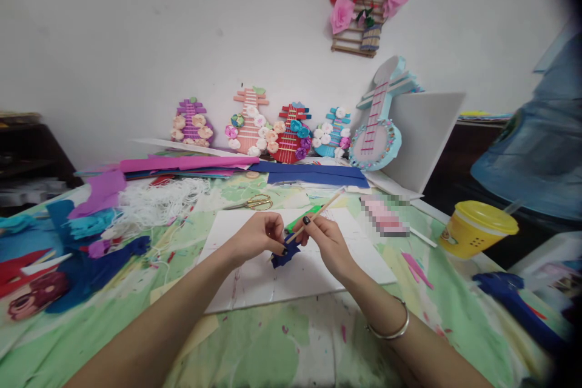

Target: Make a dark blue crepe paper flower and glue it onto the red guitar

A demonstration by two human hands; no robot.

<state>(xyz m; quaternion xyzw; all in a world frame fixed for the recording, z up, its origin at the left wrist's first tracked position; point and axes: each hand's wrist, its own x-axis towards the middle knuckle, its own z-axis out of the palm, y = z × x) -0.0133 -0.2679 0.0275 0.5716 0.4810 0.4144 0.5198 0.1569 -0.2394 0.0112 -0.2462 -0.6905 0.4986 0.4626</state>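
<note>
Above the white board [254, 288], the left hand [255, 235] pinches dark blue paper [284, 259], already crumpled but seemingly not finished; over the same board, the right hand [330, 244] grips a thin stick [325, 205] between closed fingers.

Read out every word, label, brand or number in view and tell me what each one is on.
No text can be read.
Yellow cup: dark marks and a small print, too small to make out.
Pink rectangle: pixelated, nothing legible.
White board: faint marks, too blurred to tell if they are writing.
</note>
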